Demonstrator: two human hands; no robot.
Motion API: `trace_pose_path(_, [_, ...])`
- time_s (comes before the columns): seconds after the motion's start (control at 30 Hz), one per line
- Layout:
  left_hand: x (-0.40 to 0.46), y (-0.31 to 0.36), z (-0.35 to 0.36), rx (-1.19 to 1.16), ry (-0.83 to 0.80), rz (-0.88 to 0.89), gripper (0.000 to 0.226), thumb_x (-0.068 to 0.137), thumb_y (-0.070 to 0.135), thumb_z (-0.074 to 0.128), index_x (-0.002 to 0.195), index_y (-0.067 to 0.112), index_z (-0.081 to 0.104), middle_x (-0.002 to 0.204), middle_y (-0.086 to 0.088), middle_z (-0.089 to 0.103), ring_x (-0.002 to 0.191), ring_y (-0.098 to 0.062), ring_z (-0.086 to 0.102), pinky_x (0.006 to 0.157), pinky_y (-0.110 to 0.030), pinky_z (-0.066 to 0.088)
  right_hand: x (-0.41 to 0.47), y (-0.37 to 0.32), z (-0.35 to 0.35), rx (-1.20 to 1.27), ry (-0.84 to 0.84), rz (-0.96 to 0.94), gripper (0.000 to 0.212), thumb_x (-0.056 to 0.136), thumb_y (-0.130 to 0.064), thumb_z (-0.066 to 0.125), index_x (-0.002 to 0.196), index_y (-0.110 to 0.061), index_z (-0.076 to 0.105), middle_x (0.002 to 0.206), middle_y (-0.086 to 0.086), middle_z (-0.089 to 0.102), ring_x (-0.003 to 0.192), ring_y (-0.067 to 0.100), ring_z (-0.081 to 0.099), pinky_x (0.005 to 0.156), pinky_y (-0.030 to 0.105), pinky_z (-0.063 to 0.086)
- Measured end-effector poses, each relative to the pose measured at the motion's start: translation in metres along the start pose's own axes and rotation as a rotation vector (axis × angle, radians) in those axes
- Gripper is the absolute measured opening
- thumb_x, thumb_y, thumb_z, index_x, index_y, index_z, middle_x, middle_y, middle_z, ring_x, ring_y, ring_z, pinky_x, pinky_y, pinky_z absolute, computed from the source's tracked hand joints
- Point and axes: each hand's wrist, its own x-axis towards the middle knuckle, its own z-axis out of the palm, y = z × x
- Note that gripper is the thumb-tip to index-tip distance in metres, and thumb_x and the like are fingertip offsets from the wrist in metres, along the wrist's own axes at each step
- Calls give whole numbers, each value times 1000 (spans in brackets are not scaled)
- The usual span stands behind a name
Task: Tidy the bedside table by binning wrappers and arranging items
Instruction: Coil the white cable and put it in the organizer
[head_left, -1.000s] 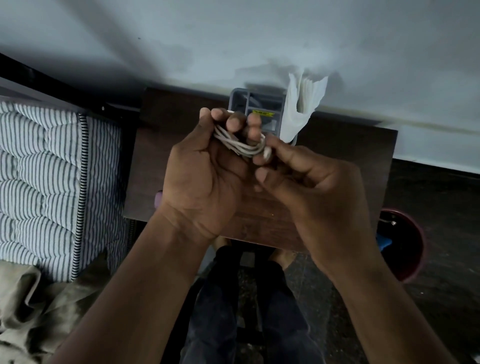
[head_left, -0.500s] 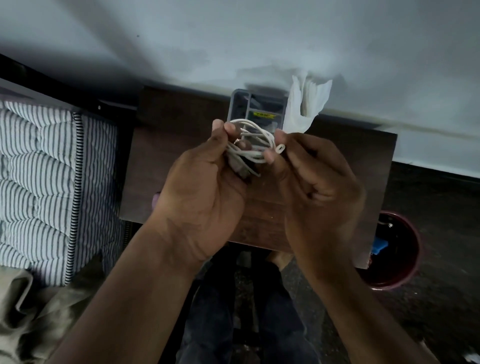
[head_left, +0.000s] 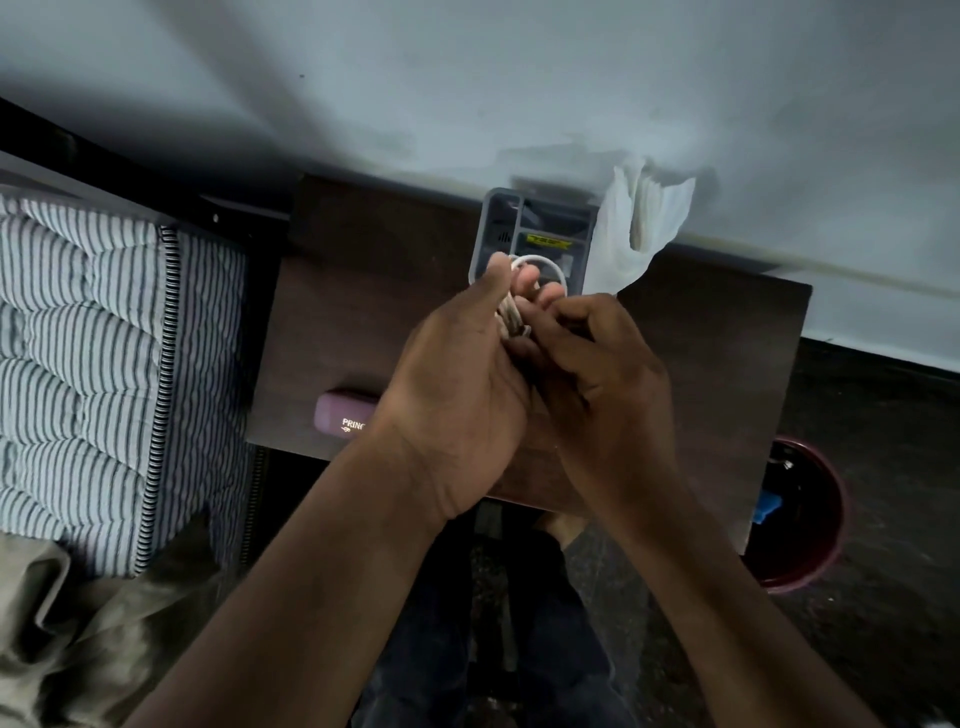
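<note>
Both hands meet over the dark wooden bedside table (head_left: 363, 312). My left hand (head_left: 457, 395) grips a coiled white cable (head_left: 537, 265), with one loop sticking up above the fingers. Pressed against it, my right hand (head_left: 602, 379) pinches the same bundle from the right. Just behind the hands stands a grey divided organiser tray (head_left: 501, 218) against the wall. A white tissue (head_left: 639, 228) stands up at the tray's right side. A purple case (head_left: 345, 418) with gold lettering lies near the table's front edge, partly hidden by my left wrist.
A striped mattress (head_left: 93, 364) lies left of the table, with an olive cloth (head_left: 78, 649) below it. A dark red bin (head_left: 802, 519) sits on the floor at the table's right front corner, something blue inside. The wall (head_left: 467, 93) runs directly behind the table.
The loose cable loops have been gathered tighter between the two hands. The hands have closed together and sit slightly lower, uncovering the purple case at the table's front.
</note>
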Motion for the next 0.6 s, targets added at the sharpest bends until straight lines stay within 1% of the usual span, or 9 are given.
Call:
trace_pose_path(0.1, [8,7,-5,35,-67,5,44,99,55,41,116,15,45,110,-11,45,95,-17,52,78,-20,52,15,-2,2,-15,-51,44,27,93,-25,68,113,-11,78,100,-1,72,92,3,63,80,0,40])
trace_pose_path(0.13, [10,9,-7,60,-59,0,47,98,57,42,116,14,47,111,-11,46,94,-18,53,80,-22,52,19,-3,2,11,-86,58,24,93,-26,67,108,-11,79,96,-4,72,89,3,63,76,1,40])
trace_pose_path(0.23, [20,18,-17,243,17,70,34,96,35,51,105,4,62,107,-16,57,100,-25,55,93,-37,48,33,-3,3,186,-151,131,19,94,-19,70,86,-4,79,78,-7,69,78,3,64,68,6,41])
trace_pose_path(0.33, [30,31,-24,516,79,188,25,98,13,53,92,-5,69,93,-28,66,84,-29,66,95,-44,52,46,5,11,370,-163,211,24,95,-10,68,74,-3,74,62,-16,59,61,-3,57,64,10,40])
trace_pose_path(0.37, [34,36,-24,562,108,210,23,99,9,54,92,-4,72,93,-31,69,83,-35,70,98,-50,55,51,7,16,406,-169,232,27,96,-9,67,70,-3,72,59,-14,58,56,-2,54,61,13,40])
trace_pose_path(0.43, [44,45,-25,640,197,273,17,96,7,62,92,0,76,91,-29,74,85,-41,73,90,-61,57,62,11,26,429,-159,288,30,98,-10,65,71,1,70,56,5,61,52,4,50,56,22,41])
trace_pose_path(0.5, [56,52,-25,699,250,348,10,91,9,70,88,5,78,82,-19,77,77,-37,74,80,-60,60,71,15,38,487,-102,370,26,99,-12,63,80,3,72,63,24,62,50,16,49,51,30,41])
trace_pose_path(0.53, [62,55,-24,743,258,384,8,89,11,73,87,7,79,81,-16,78,75,-34,75,78,-57,62,76,17,43,523,-68,411,25,100,-12,62,84,3,73,65,27,61,50,20,47,50,32,40])
trace_pose_path(0.6, [77,59,-25,887,283,456,10,82,20,76,86,12,81,80,-9,79,78,-30,77,80,-50,63,82,21,53,582,-19,471,24,101,-12,61,87,5,73,62,23,57,52,22,44,51,35,38])
